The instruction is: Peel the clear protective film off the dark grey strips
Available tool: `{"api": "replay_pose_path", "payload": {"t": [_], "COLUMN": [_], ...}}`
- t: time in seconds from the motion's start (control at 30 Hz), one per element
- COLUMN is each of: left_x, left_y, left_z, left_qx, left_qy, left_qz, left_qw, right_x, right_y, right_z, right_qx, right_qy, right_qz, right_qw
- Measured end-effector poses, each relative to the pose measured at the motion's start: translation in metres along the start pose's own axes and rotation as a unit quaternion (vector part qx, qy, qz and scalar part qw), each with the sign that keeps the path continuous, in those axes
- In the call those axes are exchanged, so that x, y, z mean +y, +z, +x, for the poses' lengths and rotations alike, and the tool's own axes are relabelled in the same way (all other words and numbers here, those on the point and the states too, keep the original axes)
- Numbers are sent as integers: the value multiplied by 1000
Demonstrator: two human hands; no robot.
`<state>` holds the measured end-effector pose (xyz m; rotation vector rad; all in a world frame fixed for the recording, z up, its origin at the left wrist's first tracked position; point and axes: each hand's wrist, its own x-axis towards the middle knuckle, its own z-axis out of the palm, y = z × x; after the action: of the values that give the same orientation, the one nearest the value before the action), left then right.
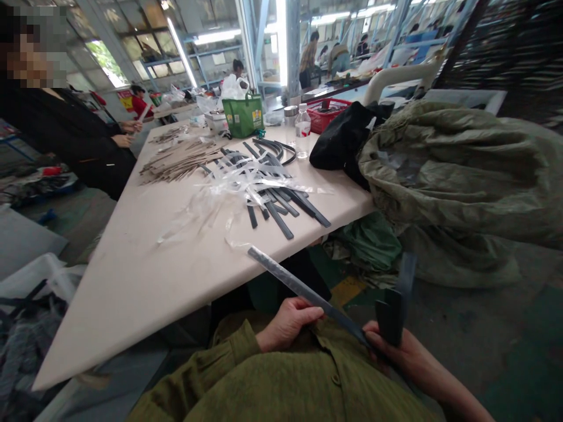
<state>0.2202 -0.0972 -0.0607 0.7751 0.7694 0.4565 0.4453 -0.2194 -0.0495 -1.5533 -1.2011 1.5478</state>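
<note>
A long dark grey strip in what looks like a clear plastic sleeve point(281, 272) slants from the table edge down across my lap. Its middle is gripped by my left hand point(288, 322), thumb on top. Around the strip's lower end my right hand point(402, 351) is closed, also holding dark flat strips point(390, 313) that stick upward, slightly blurred. On the table in front lies a loose pile of dark strips point(281, 220), with clear plastic sleeves point(246, 179) tangled over it. Behind the pile, to the left, many thin brownish strips point(176, 161) are spread out.
The pale table point(145, 281) runs ahead to a green bag point(243, 115), a water bottle point(302, 132) and a red basket point(328, 111). A black bag point(341, 138) and a large olive sack point(444, 181) stand right. A person in dark clothes point(65, 135) works at the left side.
</note>
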Motion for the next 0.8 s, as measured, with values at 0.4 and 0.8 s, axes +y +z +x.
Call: {"api": "replay_pose_path", "payload": {"t": [0.4,0.8], "left_x": [2,0], "left_y": [7,11], "left_z": [-3,-4], "left_qx": [-23,-90], "left_qy": [4,-7], "left_qz": [0,81], "left_qw": [1000,993], "right_x": [14,2], "right_y": [-6,5], "right_z": [-13,5], "right_qx": [-5,-15], "right_qy": [24,-14], "right_qz": [-53,-102], "right_qw": [998,995]}}
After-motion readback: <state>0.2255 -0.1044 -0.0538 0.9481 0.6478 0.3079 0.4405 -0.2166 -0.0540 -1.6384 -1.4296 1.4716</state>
